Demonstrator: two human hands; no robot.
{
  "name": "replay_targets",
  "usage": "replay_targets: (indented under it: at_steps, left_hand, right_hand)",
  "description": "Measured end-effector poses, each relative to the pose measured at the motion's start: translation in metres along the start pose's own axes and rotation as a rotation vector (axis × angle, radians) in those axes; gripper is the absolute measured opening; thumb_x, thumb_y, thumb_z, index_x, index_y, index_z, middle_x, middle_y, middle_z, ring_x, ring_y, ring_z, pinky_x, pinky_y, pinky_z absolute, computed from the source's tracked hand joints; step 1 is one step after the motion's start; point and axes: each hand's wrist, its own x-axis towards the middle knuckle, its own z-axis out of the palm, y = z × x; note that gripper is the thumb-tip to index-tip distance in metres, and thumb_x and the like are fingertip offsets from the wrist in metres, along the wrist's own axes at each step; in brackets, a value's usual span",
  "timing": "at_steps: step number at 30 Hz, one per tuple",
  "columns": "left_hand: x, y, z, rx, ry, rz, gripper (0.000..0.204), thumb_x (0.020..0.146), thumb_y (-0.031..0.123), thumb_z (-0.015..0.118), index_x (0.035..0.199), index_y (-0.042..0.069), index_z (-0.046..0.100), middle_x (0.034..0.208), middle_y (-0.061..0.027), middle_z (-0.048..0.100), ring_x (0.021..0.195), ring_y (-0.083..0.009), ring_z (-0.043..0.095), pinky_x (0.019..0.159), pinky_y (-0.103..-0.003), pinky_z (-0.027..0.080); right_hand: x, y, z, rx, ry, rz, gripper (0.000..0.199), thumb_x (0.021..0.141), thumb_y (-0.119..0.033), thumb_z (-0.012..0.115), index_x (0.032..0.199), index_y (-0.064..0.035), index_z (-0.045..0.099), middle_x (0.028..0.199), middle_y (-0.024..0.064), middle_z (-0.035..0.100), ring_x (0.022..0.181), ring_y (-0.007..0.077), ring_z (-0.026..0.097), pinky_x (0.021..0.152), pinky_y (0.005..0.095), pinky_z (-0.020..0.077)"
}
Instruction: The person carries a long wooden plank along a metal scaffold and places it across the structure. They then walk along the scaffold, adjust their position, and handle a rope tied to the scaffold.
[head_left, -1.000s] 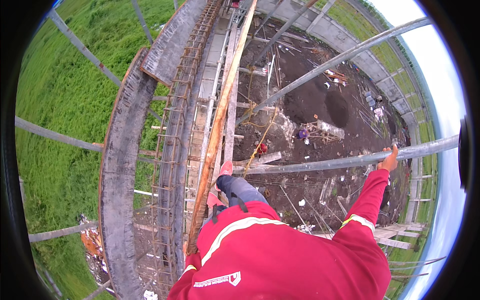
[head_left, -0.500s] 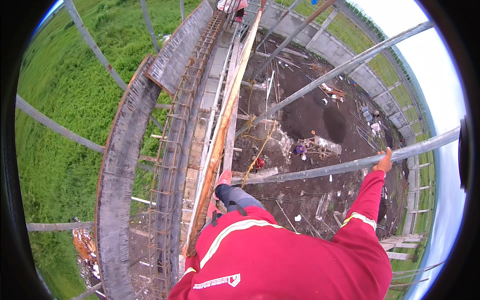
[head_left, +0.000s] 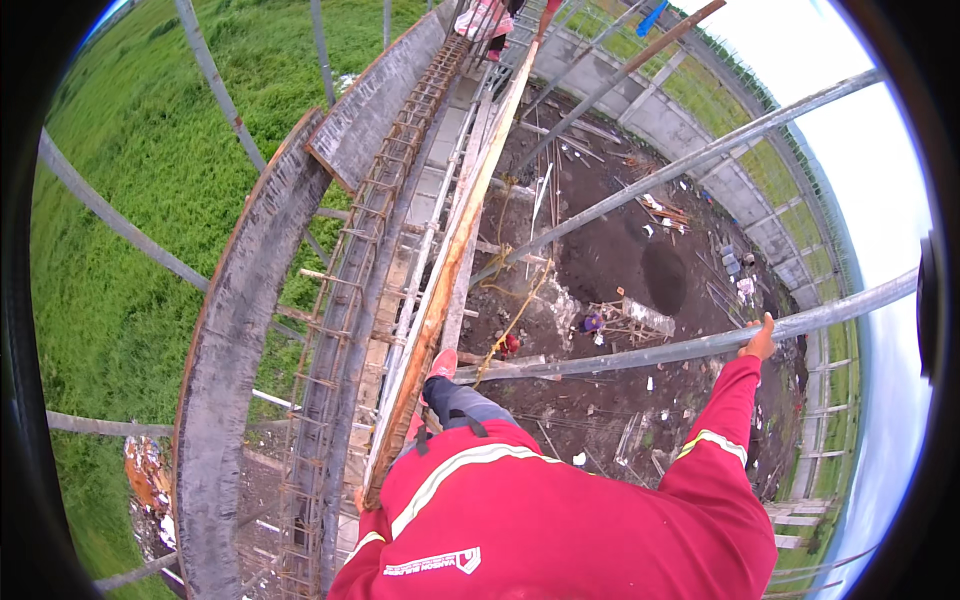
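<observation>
Green grass spreads far below on the left of the head view, and dark churned earth littered with scrap timber (head_left: 650, 215) fills the pit on the right, ringed by a curved grey concrete wall (head_left: 235, 340) with a rusty rebar cage (head_left: 350, 290) beside it.

Up at the right, the right hand (head_left: 760, 340) has its grip closed around a long grey galvanised scaffold pipe (head_left: 620, 355). That pipe's long axis runs crosswise, from beyond the hand at the far right toward the person's pink shoe (head_left: 440, 365) at the left. The left hand is not seen; whether its grip holds anything I cannot tell.

Left of the gripping hand, a long narrow wooden plank (head_left: 450, 250) runs away forward under the feet. A second pipe (head_left: 680, 165) slants above it.
</observation>
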Motion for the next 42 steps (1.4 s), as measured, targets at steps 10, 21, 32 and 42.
replay_targets:
  at_steps: [10,21,32,42]
  left_hand:
    - [0.011,0.0,0.007,0.097,0.013,-0.015,0.045,0.085,0.023,0.054,0.127,0.012,0.043,0.116,-0.0219,0.059,0.107,-0.035,0.056,0.085,-0.043,0.046]
    - [0.012,-0.002,0.01,0.154,0.015,-0.038,0.044,0.084,0.024,0.053,0.125,0.01,0.046,0.115,-0.0226,0.059,0.108,-0.0361,0.056,0.086,-0.043,0.046]
    - [0.015,-0.005,0.012,0.182,0.019,-0.052,0.043,0.083,0.025,0.053,0.123,0.009,0.049,0.115,-0.0233,0.06,0.109,-0.0371,0.056,0.086,-0.044,0.046]
    - [0.018,-0.009,0.009,0.213,0.017,-0.058,0.042,0.083,0.026,0.053,0.12,0.008,0.051,0.115,-0.024,0.06,0.109,-0.0381,0.056,0.086,-0.044,0.046]
  right_hand:
    - [0.006,0.004,-0.001,-0.019,-0.02,-0.037,0.061,0.07,-0.032,0.08,0.111,0.0047,0.054,0.088,0.0124,0.061,0.071,0.0234,0.062,0.066,0.0362,0.0522]
    - [0.011,0.006,-0.003,-0.014,0.004,-0.02,0.065,0.07,-0.033,0.081,0.113,0.0067,0.052,0.089,0.0141,0.062,0.071,0.0241,0.062,0.064,0.0374,0.0524]
    - [0.007,0.002,-0.003,-0.039,-0.013,-0.017,0.066,0.071,-0.03,0.081,0.113,0.0109,0.051,0.095,0.0171,0.061,0.076,0.0263,0.062,0.069,0.0375,0.0547]
    - [0.002,0.0,-0.001,-0.027,0.01,0.011,0.068,0.07,-0.032,0.082,0.112,0.0107,0.051,0.093,0.0155,0.062,0.074,0.0252,0.062,0.068,0.0374,0.0542]
